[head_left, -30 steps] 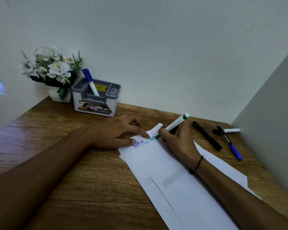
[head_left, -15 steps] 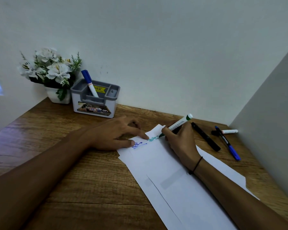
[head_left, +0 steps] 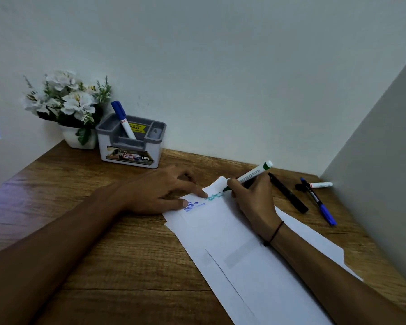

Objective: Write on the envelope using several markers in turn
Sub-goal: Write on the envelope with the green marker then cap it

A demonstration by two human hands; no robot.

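The green marker [head_left: 247,176] is creeping rightward from the blue scribble [head_left: 190,205] along the far end of the envelope [head_left: 239,242], the right hand [head_left: 253,200] pinching it while the left hand [head_left: 159,193] is pressing flat beside that scribble, risking smearing wet ink.

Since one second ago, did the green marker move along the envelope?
Yes. The green marker in the right hand moved slightly to the person's right along the envelope, away from the blue writing, leaving more green writing behind it.
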